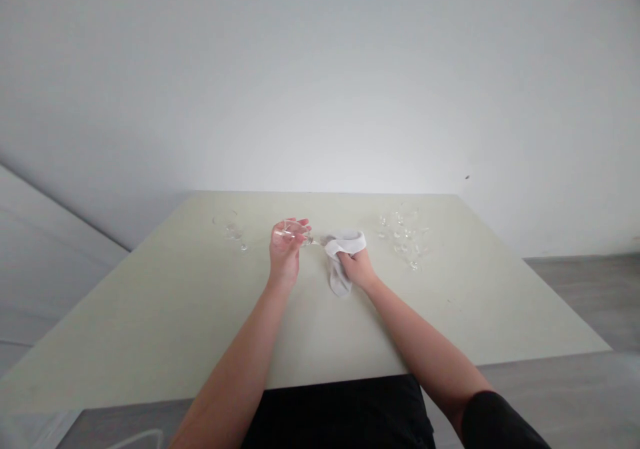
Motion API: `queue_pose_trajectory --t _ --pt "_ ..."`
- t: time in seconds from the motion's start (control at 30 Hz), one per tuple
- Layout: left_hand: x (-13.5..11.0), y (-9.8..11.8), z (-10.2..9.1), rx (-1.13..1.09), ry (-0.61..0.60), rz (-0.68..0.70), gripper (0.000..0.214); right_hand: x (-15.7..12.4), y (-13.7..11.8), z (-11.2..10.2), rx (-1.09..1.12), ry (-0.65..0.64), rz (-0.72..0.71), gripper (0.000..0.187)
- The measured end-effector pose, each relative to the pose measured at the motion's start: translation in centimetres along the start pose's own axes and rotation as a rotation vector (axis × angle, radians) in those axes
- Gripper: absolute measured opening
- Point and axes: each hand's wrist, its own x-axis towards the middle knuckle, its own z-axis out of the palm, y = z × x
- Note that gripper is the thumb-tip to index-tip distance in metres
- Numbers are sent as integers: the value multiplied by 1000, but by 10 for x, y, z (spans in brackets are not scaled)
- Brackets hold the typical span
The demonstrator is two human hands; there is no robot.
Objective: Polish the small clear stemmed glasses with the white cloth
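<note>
My left hand [285, 252] is closed round the bowl of a clear stemmed glass [295, 231], held on its side above the table. The stem points right, toward a white cloth [345, 243]. Gripping that cloth is my right hand [357, 265], its fingers mostly covered by the folds. Cloth wraps over the foot end of the glass, so the foot is hidden. One end of the cloth hangs down below my right hand.
A pale green table [175, 329] reaches back to a white wall [320, 89]. Several clear glasses [404, 235] stand close together at the back right. More clear glassware [233, 231] is at the back left. Grey floor [590, 295] shows beyond the right edge.
</note>
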Motion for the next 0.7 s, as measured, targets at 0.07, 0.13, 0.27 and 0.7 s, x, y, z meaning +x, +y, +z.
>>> queue_pose_trajectory --t 0.07,0.13,0.27,0.7 --pt "-1 0 0 17 -24 10 59 2 3 3 144 -2 146 28" --pt "-3 0 0 56 -73 19 59 2 6 7 264 -6 259 31" --pt "-7 1 2 154 -221 37 65 1 8 13 436 38 409 34" --pt "-25 13 17 398 -421 66 65 -3 0 17 542 -63 320 37"
